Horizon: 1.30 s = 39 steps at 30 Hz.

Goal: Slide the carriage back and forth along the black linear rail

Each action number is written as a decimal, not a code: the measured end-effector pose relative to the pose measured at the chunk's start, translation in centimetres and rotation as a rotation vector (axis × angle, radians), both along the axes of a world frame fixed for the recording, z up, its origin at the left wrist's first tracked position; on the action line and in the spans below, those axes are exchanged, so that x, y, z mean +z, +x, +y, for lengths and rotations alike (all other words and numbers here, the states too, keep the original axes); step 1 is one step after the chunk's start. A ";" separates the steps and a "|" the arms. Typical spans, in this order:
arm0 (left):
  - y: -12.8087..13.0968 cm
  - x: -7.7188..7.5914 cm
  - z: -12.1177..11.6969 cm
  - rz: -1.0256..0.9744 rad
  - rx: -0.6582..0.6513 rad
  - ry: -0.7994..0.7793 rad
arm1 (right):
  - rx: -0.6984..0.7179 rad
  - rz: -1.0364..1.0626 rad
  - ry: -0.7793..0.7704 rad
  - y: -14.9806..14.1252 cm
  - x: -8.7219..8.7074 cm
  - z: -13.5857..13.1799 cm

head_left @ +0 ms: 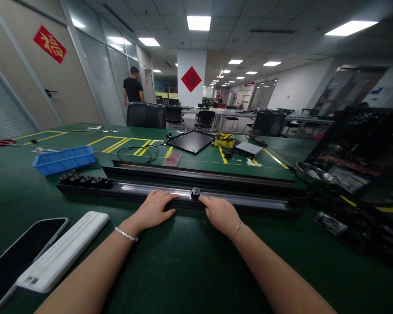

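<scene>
Where the head view looks down on a green table [177,266], one small black block [195,193] sits on the near rail [255,203], between the person's two hands. It lies just to the left of the right hand [221,213], whose index fingertip reaches its edge; the left hand [153,209] is farther off, on the block's other side. The rail's long axis runs left to right, crosswise to the forearms. The left fingers lie loosely extended along the rail, thumb apart, with nothing seen in them. The right index points out, the rest curled; whether they grip anything, I cannot tell.

Counted: one block between the hands, about four dark pieces [85,180] at the rail's left end, one back rail [199,175], one blue bin [67,163], one phone [26,244], two bracelets.
</scene>
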<state>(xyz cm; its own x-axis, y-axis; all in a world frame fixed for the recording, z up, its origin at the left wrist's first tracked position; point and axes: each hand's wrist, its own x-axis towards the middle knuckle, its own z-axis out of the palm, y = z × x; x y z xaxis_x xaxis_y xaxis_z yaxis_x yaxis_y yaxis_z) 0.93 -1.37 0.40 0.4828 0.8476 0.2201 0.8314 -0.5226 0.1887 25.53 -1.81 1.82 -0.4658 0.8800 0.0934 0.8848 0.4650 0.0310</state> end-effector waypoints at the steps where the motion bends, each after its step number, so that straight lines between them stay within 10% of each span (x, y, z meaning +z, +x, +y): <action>1: 0.0 0.0 0.0 0.002 0.001 -0.001 | -0.004 -0.004 -0.011 0.0 0.1 0.0; 39: -0.2 0.0 0.0 -0.016 -0.004 -0.006 | -0.008 -0.066 -0.005 0.7 1.1 -0.1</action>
<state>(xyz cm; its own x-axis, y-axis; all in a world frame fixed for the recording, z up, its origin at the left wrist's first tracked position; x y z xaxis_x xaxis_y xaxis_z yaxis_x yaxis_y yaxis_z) 0.77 -1.35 0.35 0.4827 0.8470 0.2227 0.8261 -0.5248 0.2052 26.27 -1.87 2.89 -0.4640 0.8839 0.0579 0.8844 0.4586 0.0870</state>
